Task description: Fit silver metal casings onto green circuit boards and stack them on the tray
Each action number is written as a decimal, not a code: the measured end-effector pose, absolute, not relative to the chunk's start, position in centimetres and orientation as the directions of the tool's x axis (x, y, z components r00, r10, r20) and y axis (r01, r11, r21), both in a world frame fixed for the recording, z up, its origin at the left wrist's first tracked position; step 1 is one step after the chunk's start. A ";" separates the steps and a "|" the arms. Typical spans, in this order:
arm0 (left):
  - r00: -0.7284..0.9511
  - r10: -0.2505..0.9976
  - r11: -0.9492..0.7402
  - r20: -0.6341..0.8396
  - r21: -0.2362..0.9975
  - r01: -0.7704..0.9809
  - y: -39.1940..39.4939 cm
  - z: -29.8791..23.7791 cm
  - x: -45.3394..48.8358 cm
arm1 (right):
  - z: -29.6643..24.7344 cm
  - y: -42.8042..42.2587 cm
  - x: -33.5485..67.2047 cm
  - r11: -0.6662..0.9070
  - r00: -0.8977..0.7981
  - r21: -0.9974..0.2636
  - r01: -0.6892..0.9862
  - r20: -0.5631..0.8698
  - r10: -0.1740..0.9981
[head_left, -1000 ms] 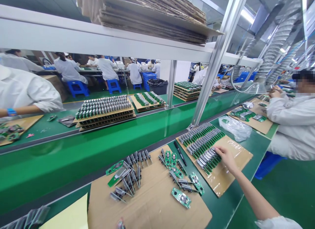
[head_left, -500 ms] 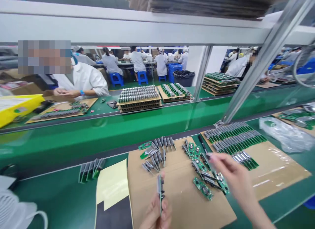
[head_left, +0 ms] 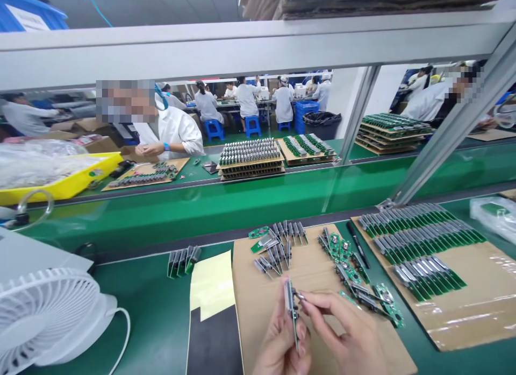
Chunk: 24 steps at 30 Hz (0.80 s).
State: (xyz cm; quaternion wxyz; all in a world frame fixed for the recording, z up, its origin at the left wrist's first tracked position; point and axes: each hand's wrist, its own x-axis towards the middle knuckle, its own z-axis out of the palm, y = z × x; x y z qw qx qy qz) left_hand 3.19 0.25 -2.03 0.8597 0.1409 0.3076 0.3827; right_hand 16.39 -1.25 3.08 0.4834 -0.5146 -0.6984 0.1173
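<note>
My left hand grips a small green circuit board held upright on its edge, low in the middle of the view. My right hand is beside it, fingers pinched on a small metal part touching the board. Both hands hover over a brown cardboard sheet. On that sheet lie loose green boards and several metal-capped pieces. To the right, a second cardboard sheet carries rows of finished boards.
A white desk fan stands at the lower left. A yellow paper and a black pen lie on the green bench. Behind the green conveyor, a person in white sits opposite near a yellow tray; stacked board trays stand there.
My view swung left, bringing the fan into sight. My right hand came from the boards at the right to meet the left hand, which rose with the upright board.
</note>
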 end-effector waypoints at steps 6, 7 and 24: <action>0.565 0.751 0.656 -0.340 0.294 -0.695 0.2 -1.0 3.2 | 3.5 -1.4 16.7 0.508 -0.118 -0.591 0.626 0.572 0.812; 0.568 0.760 0.649 -0.316 0.308 -0.696 0.2 -0.8 3.1 | 3.5 -1.4 16.8 0.517 -0.131 -0.595 0.616 0.569 0.812; 0.171 0.904 0.428 -0.392 0.829 -0.361 -0.3 3.9 2.5 | 4.5 -1.2 16.3 -0.332 -0.168 -0.829 -0.449 -0.287 0.943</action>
